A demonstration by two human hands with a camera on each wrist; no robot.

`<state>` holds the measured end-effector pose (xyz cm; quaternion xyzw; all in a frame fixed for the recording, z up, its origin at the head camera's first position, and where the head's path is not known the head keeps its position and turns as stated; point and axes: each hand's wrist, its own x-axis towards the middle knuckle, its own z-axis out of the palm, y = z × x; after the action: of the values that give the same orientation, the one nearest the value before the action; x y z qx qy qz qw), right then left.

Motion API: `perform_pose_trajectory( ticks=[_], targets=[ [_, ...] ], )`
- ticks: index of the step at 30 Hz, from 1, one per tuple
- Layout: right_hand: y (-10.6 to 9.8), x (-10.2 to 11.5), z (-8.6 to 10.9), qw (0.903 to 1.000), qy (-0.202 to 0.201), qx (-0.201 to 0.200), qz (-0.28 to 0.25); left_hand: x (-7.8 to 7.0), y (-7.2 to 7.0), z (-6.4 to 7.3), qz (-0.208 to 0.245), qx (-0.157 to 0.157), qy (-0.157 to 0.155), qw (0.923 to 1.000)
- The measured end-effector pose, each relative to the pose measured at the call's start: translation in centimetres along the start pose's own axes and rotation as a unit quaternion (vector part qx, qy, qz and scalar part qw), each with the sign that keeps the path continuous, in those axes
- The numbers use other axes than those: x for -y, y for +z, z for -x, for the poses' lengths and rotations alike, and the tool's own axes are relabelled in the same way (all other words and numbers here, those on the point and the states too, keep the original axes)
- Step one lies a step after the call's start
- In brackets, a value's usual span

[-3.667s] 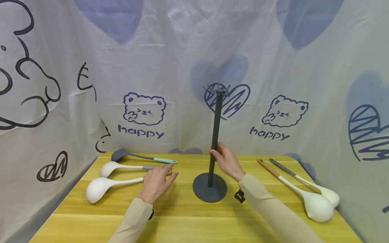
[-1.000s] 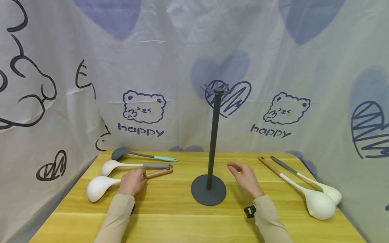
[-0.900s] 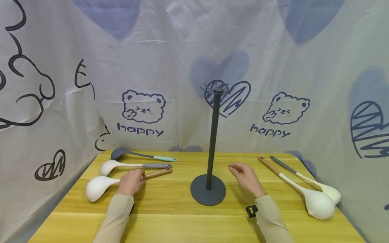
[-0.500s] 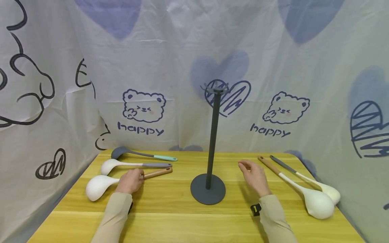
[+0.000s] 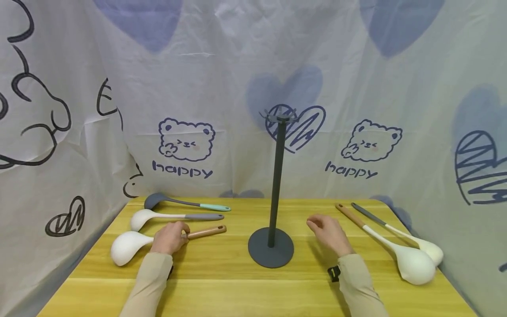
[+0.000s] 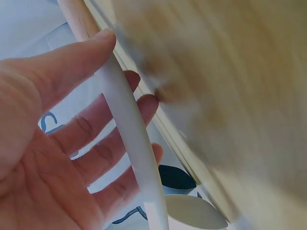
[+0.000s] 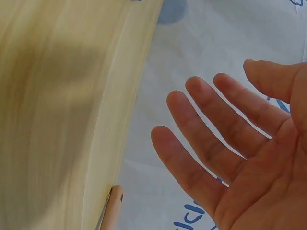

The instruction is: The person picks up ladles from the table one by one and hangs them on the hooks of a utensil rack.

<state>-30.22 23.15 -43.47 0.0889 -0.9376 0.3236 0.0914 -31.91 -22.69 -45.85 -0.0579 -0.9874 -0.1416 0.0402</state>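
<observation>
My left hand (image 5: 169, 238) grips the white ladle (image 5: 127, 247) where its shaft meets the brown wooden handle (image 5: 207, 232). In the left wrist view the thumb lies over the white shaft (image 6: 125, 115), with the fingers curled behind it. The ladle's bowl is at the left of the table, bottom side up. My right hand (image 5: 329, 233) holds nothing; its relaxed fingers (image 7: 201, 129) are spread apart in the right wrist view. It hovers over the wood between the stand and the right-hand ladles. The dark grey stand (image 5: 276, 185) rises upright mid-table, hooks around its top.
Behind the held ladle lie a white ladle with a grey handle (image 5: 203, 216) and a dark ladle with a mint handle (image 5: 214, 207). On the right are a white ladle with a wooden handle (image 5: 413, 267) and a cream ladle (image 5: 431, 253). Printed cloth (image 5: 237, 88) encloses the wooden table (image 5: 237, 295).
Earlier my right hand held the stand's pole; it has let go and moved right. My left hand has taken hold of the wooden-handled ladle, whose handle end has just shifted toward me.
</observation>
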Motion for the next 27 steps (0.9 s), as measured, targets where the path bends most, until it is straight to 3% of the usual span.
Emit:
perform_pose_trajectory(
  ticks=[5,12,16,20,27],
  targets=[
    [-0.12,0.13,0.05,0.9998,0.003,0.01,-0.015,-0.2,-0.1,0.08,-0.001,0.0,0.027,0.9996],
    [0.06,-0.02,0.02,0.9992,0.008,0.03,-0.025,-0.1,0.0,0.15,0.006,0.028,0.074,0.9968],
    [0.18,0.13,0.06,0.9987,0.007,0.042,-0.027,-0.15,-0.04,0.14,0.021,0.025,0.083,0.9961],
    [0.14,0.35,0.15,0.9979,0.004,0.056,-0.032,-0.16,-0.21,0.16,0.019,0.006,0.081,0.9965],
    [0.1,0.31,0.4,0.9979,0.003,0.057,-0.032,-0.68,-0.45,-0.13,0.008,-0.054,0.112,0.9922]
  ],
)
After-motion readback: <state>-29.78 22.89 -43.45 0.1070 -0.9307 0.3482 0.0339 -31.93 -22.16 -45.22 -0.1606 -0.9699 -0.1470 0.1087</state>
